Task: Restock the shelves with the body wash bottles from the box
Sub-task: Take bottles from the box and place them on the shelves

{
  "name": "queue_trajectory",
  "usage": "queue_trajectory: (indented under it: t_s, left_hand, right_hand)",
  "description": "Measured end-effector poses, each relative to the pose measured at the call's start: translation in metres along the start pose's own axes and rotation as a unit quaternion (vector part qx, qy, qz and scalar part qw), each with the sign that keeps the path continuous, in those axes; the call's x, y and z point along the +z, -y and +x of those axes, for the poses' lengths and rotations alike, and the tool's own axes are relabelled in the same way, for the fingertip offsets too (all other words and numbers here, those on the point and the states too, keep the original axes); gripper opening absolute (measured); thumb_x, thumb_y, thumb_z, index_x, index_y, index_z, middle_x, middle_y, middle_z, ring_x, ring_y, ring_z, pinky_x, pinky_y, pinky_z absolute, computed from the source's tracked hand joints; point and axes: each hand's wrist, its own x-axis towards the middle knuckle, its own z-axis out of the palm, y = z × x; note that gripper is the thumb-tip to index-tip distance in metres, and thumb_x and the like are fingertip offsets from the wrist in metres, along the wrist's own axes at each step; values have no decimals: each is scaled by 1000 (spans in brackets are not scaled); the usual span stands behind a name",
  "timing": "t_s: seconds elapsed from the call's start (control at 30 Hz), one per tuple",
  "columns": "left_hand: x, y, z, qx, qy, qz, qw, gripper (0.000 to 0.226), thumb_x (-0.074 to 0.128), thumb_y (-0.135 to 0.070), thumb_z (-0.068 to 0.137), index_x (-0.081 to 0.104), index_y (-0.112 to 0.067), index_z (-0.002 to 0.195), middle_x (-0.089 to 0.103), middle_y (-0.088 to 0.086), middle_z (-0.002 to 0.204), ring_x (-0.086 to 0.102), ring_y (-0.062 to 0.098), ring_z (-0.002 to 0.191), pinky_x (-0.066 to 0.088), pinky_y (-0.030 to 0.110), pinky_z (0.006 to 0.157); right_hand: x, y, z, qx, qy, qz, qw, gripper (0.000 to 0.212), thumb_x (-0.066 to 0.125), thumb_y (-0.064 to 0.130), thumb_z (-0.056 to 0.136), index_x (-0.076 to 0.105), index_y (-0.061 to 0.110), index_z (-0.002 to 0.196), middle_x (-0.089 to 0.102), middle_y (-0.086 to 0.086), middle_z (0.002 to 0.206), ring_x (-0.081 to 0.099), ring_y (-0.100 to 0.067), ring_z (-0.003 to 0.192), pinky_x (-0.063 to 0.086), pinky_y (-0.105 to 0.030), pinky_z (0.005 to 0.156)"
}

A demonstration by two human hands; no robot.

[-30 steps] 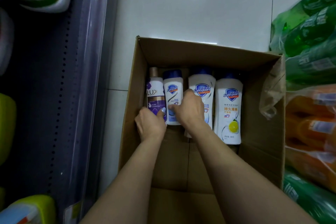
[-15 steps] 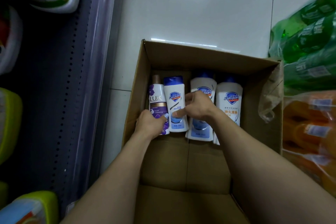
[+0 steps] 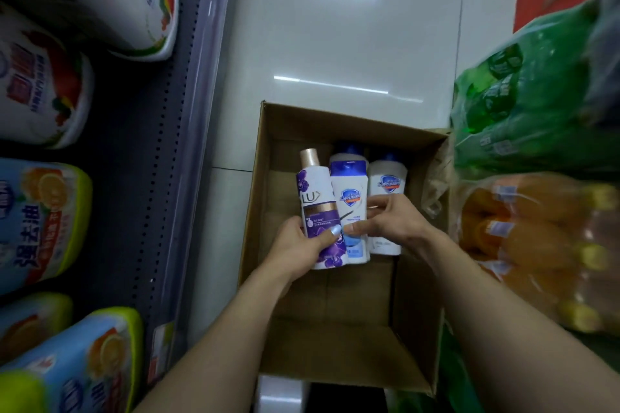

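Raised since half a second ago, the purple Lux bottle [image 3: 318, 211] and the blue-capped Safeguard bottle [image 3: 350, 208] now stand clear above the cardboard box [image 3: 265, 151]. Left hand [image 3: 302, 245] grips the Lux bottle's lower body. Right hand [image 3: 392, 221] pinches the Safeguard bottle at mid-label. Both bottles touch side by side. One white Safeguard bottle [image 3: 387, 181] lies in the box behind the right hand, with another partly hidden behind the raised pair. Shelf edge [image 3: 198, 151] with detergent packs [image 3: 43, 218] stands left; green drink packs [image 3: 523, 111] and orange drink packs [image 3: 530, 245] crowd the right side.
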Motion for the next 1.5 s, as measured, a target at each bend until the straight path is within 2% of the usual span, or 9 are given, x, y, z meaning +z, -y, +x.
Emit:
queue_trajectory:
  t_s: [0.17, 0.37, 0.47, 0.67, 1.0, 1.13, 1.27, 1.4, 1.5]
  left_hand:
    - [7, -37, -75, 37, 20, -33, 999, 45, 71, -23, 80, 45, -20, 117, 62, -7, 97, 65, 8, 87, 55, 26, 74]
    - [-6, -92, -198, 129, -42, -65, 989, 46, 74, -13, 76, 46, -21, 111, 63, -5, 100, 64, 2, 83, 55, 16, 60]
    - [-21, -124, -275, 173, -59, -91, 979, 51, 78, -5, 70, 51, -14, 111, 68, 0, 102, 67, 5, 84, 56, 16, 61]
    - [-54, -180, -438, 262, -149, -95, 949, 43, 82, 6, 60, 56, -10, 90, 71, 10, 92, 68, -3, 67, 53, 14, 61]
    - [-122, -212, -650, 366, -344, -149, 852, 43, 88, -9, 57, 60, -12, 89, 73, -3, 77, 66, 0, 62, 51, 16, 58]
    - [-142, -206, -692, 366, -420, -190, 808, 45, 89, -14, 57, 59, -15, 90, 73, 1, 84, 70, 19, 76, 58, 35, 70]
    - [-162, -196, -711, 340, -476, -221, 780, 51, 89, -32, 51, 56, -20, 89, 74, 6, 82, 71, 27, 66, 59, 42, 57]
    - [-179, -192, -723, 324, -549, -228, 736, 41, 86, -20, 62, 53, -20, 88, 67, -6, 78, 64, -1, 53, 49, 17, 46]
    - [-191, -195, -724, 312, -585, -236, 710, 43, 86, -21, 61, 56, -23, 92, 65, -13, 83, 65, 6, 77, 46, 24, 65]
  right_hand:
    - [-27, 34, -75, 1, 7, 41, 999, 50, 84, 3, 63, 64, 5, 109, 75, -11, 100, 73, -23, 92, 56, -45, 89]
    - [-56, 120, -188, -63, 52, -9, 997, 45, 82, 5, 66, 66, 9, 107, 77, -5, 94, 74, -18, 87, 59, -37, 79]
    - [-70, 178, -258, -110, 82, -37, 990, 39, 80, 7, 69, 67, 14, 105, 77, 0, 90, 74, -11, 81, 57, -25, 66]
    - [-83, 291, -408, -204, 115, -94, 968, 40, 82, 5, 65, 72, 13, 103, 76, -7, 99, 70, -15, 82, 54, -28, 70]
    - [-42, 448, -598, -381, 198, -190, 883, 43, 78, 11, 63, 72, 15, 106, 75, -9, 102, 72, -24, 91, 56, -41, 84]
    - [-5, 478, -633, -424, 228, -220, 849, 46, 79, 13, 61, 71, 18, 105, 76, -6, 100, 72, -19, 87, 57, -35, 74]
    - [36, 492, -646, -467, 230, -229, 823, 49, 85, 9, 64, 70, 19, 109, 76, -4, 103, 71, -21, 98, 57, -41, 87]
    - [73, 504, -649, -503, 218, -235, 803, 48, 84, 8, 66, 70, 20, 110, 76, 3, 102, 71, -15, 95, 55, -38, 87]
    - [100, 513, -641, -523, 204, -245, 790, 48, 85, 11, 64, 69, 19, 109, 75, 3, 104, 70, -15, 97, 54, -44, 91]
